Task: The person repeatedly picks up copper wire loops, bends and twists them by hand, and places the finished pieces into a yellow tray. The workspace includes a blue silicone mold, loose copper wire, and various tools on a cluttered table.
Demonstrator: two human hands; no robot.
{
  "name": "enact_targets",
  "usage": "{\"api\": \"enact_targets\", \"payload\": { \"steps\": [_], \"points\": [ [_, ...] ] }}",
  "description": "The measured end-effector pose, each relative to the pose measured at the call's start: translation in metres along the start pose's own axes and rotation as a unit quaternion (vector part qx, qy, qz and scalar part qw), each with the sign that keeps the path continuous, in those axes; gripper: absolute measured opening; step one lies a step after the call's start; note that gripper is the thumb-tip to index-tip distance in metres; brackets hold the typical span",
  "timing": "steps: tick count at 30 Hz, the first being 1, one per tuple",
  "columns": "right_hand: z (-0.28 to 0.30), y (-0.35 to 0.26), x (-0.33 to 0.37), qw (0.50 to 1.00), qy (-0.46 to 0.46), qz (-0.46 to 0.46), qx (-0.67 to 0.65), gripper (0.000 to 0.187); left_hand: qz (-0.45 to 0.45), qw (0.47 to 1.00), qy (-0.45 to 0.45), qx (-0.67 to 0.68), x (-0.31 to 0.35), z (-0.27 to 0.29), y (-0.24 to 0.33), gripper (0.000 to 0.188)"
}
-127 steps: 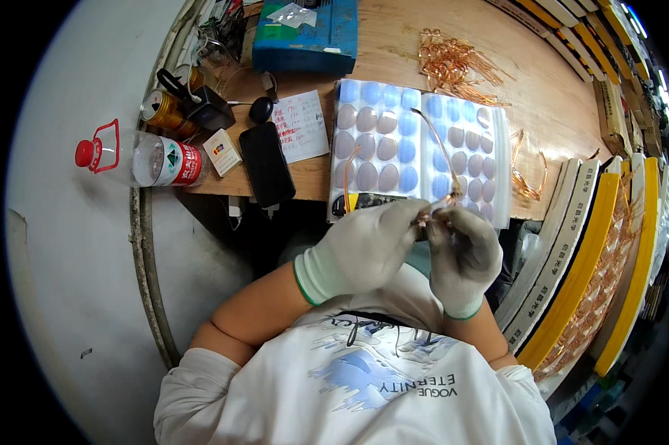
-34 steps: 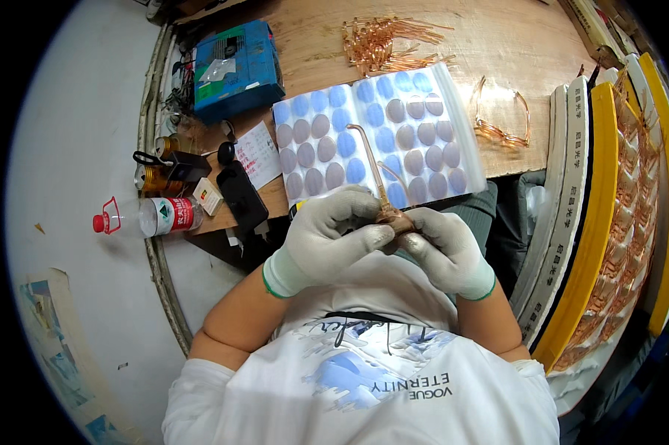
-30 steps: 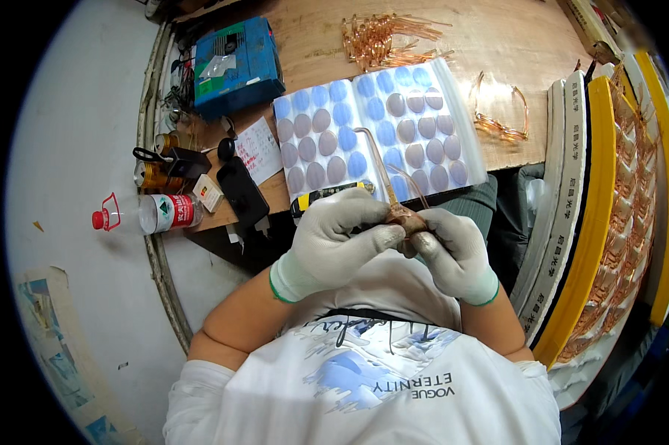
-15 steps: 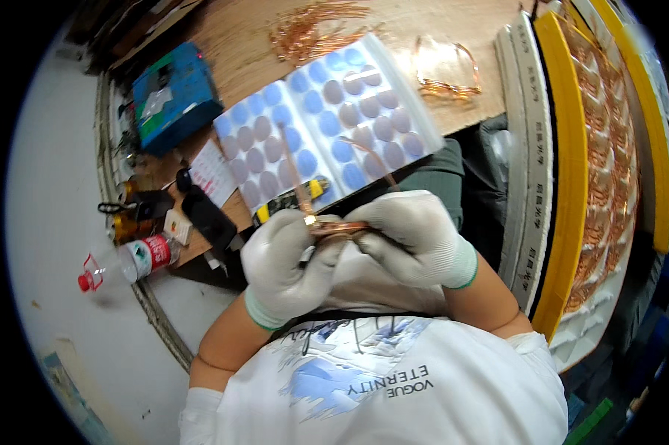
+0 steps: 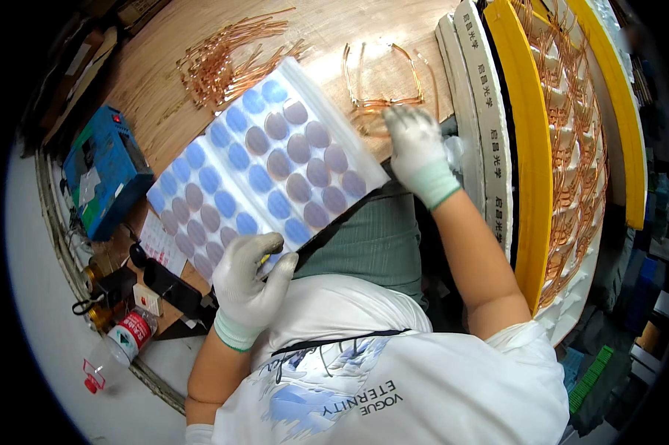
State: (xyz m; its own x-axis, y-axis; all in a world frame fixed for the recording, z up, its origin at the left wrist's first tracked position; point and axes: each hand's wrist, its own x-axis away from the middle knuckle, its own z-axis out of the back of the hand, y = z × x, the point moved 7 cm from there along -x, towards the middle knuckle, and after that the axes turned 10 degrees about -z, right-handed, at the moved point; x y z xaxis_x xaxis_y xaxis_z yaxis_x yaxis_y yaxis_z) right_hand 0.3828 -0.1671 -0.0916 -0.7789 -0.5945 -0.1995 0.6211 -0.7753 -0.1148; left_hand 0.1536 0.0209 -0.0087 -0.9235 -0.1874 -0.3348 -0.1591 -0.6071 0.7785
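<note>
My right hand (image 5: 416, 144), in a white glove, reaches out over the tabletop. Its curled fingers are at a thin copper-coloured eyeglass frame (image 5: 369, 133), which is slightly blurred. Just beyond it stand more copper-coloured eyeglass frames (image 5: 386, 101) with their temples upright. My left hand (image 5: 249, 278), gloved too, is close to my body at the near edge of a sheet of round lenses (image 5: 234, 174). Its thumb and forefinger are apart, and a bit of something yellow shows between them. The lenses sit in rows, some blue, others greyish purple.
A heap of copper-coloured temple pieces (image 5: 223, 63) lies at the far side. To the left are a blue box (image 5: 104, 174), a black case (image 5: 173, 288) and a plastic bottle (image 5: 127, 337). White foam trays with yellow edging (image 5: 524, 148) hold many copper-coloured frames on the right.
Both hands were together before my chest, holding an eyeglass frame. My right hand has moved out to the frames on the table; my left has come apart from it, toward the lens sheet's near edge.
</note>
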Motion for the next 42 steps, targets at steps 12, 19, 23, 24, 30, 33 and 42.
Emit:
{"api": "enact_targets", "payload": {
  "steps": [12,19,23,24,30,33,42],
  "points": [
    [-0.041,0.032,-0.025,0.997,-0.066,-0.025,0.008,0.041,0.114,0.992,-0.017,0.042,0.015,0.011,-0.019,0.017],
    [0.097,-0.024,0.083,0.981,0.006,-0.026,-0.190,0.030,0.075,0.989,-0.007,0.129,0.041,-0.019,-0.016,0.018],
    [0.156,-0.027,0.179,0.961,0.043,-0.050,-0.270,0.028,-0.057,0.984,-0.127,0.113,0.025,-0.062,0.032,0.017],
    [0.179,-0.024,0.202,0.970,0.083,-0.035,-0.224,0.024,-0.074,0.977,-0.150,0.130,0.025,-0.074,0.045,0.017],
    [0.294,0.084,0.341,0.978,0.174,-0.094,-0.059,0.051,-0.097,0.956,-0.217,0.174,0.037,-0.122,0.099,0.018],
    [0.300,0.183,0.415,0.972,0.144,-0.158,0.100,0.062,-0.103,0.943,-0.263,0.175,0.048,-0.142,0.105,0.019],
    [0.280,0.319,0.437,0.963,0.030,-0.197,0.183,0.075,-0.103,0.935,-0.329,0.084,0.056,-0.179,0.117,0.021]
  ]
}}
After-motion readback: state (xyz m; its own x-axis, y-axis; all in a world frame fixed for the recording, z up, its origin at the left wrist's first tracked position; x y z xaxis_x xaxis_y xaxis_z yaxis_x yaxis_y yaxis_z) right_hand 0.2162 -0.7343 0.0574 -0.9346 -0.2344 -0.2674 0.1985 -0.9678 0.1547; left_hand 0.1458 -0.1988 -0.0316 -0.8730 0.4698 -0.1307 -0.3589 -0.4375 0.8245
